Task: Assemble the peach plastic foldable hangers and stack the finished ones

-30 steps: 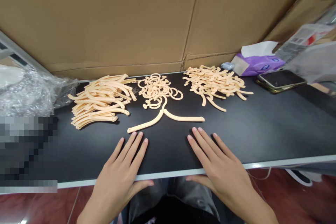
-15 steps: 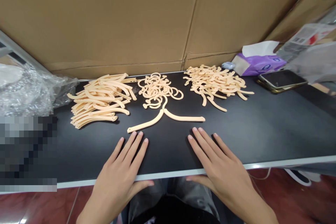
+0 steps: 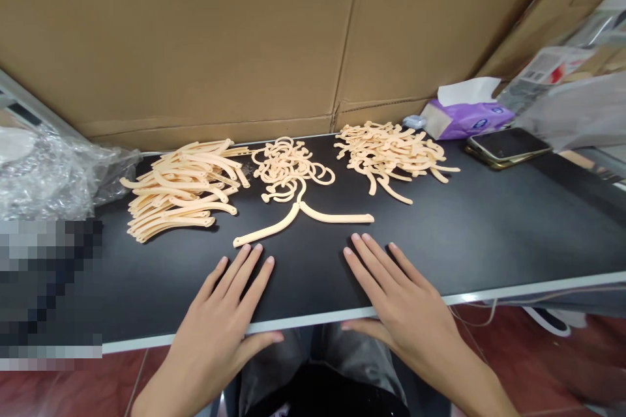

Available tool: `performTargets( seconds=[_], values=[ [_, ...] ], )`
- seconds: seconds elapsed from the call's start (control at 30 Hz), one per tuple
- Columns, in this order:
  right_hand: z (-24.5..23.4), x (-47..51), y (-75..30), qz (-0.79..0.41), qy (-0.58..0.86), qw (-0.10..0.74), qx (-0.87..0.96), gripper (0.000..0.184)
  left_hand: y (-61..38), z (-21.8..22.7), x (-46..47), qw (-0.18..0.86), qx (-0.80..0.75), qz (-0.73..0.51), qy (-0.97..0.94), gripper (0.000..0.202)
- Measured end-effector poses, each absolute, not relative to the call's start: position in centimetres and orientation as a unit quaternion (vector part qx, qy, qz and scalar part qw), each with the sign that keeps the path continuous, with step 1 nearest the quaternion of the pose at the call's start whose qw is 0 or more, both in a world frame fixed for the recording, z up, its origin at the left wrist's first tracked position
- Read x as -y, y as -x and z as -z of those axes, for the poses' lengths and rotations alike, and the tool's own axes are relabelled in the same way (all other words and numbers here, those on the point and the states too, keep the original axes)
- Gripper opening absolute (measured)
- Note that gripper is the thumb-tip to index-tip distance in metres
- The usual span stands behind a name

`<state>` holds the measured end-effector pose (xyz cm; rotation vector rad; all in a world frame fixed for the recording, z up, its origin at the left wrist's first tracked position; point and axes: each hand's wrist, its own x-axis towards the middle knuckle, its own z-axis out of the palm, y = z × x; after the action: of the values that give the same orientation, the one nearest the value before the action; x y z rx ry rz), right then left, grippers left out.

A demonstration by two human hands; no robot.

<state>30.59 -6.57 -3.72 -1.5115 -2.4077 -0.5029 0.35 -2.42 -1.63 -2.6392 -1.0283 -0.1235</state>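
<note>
Cardboard (image 3: 195,32) backs black bench (image 3: 493,228); left hand (image 3: 222,313) and right hand (image 3: 405,300) lie spread across its pale edge (image 3: 308,322), red floor tiles (image 3: 92,384) below.

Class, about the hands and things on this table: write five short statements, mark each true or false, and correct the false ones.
1. The left hand grips a cup. False: it lies spread, palm down, holding nothing.
2. Two strips lie nearer the person than the middle pile. True.
3. The tissue pack is green. False: it is purple.
4. The phone lies right of the right pile. True.
5. The right hand is a fist. False: its fingers are extended.
</note>
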Motion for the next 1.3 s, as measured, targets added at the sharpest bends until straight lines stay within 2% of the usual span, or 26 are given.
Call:
performTargets(
  seconds=[0.13,0.23,0.33,0.47,0.57,0.73,1.0,1.2,1.3],
  values=[
    [3.9,6.5,-30.7,0.184,0.514,0.131,0.828,0.085,-0.3,-0.4,1.9,0.082,0.367,0.038,0.926,0.08],
    [4.0,6.4,-30.7,0.188,0.511,0.132,0.828,0.083,-1.8,-2.4,0.2,0.007,0.365,0.082,0.927,0.064],
    [4.0,6.4,-30.7,0.186,0.514,0.146,0.824,0.083,-4.2,-3.3,-2.6,0.049,0.396,0.128,0.908,0.047],
    [4.0,6.4,-30.7,0.179,0.513,0.152,0.826,0.083,-6.9,-2.5,-6.3,0.05,0.409,0.06,0.909,0.045],
    [4.0,6.4,-30.7,0.18,0.513,0.152,0.826,0.082,-7.7,-1.6,-8.1,0.07,0.409,0.054,0.908,0.039],
    [3.9,6.6,-30.7,0.17,0.517,0.16,0.824,0.081,-7.4,-0.8,-9.2,-0.015,0.384,0.12,0.916,0.018],
    [3.9,6.7,-30.8,0.156,0.522,0.153,0.824,0.081,-6.5,-0.5,-8.6,-0.086,0.395,0.197,0.893,0.015],
    [4.0,6.7,-30.6,0.149,0.53,0.175,0.816,0.079,-6.7,-0.3,-8.4,-0.034,0.38,0.246,0.891,0.015],
    [3.9,6.7,-30.6,0.145,0.526,0.169,0.821,0.079,-6.7,0.0,-8.2,-0.044,0.377,0.282,0.881,0.012]
  ],
)
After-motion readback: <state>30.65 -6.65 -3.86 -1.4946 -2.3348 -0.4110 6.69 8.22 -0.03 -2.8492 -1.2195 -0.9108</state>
